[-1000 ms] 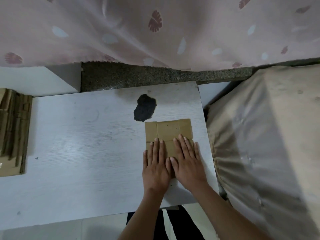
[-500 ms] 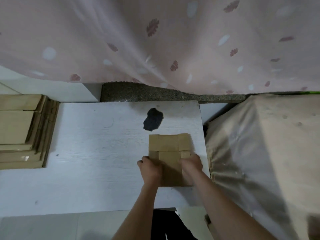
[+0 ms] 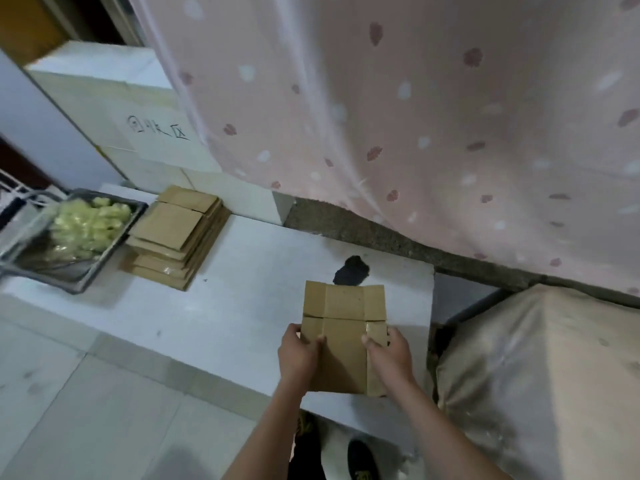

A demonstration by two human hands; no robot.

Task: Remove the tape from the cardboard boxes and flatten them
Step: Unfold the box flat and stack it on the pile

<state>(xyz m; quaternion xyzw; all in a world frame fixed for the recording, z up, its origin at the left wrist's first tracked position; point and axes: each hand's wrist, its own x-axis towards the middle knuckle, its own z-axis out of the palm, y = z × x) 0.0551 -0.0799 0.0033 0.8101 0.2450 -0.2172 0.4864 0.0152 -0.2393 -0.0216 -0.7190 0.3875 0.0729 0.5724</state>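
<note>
I am holding the flattened cardboard box (image 3: pixel 344 336) between both hands: my left hand (image 3: pixel 298 355) is gripping its left edge with the thumb on top, and my right hand (image 3: pixel 389 355) is gripping its right edge the same way. The box is lying over the white table (image 3: pixel 225 306), its flaps pointing away from me. Far off to my left hand's side, a stack of flattened boxes (image 3: pixel 176 233) is sitting beside a metal tray (image 3: pixel 69 237).
</note>
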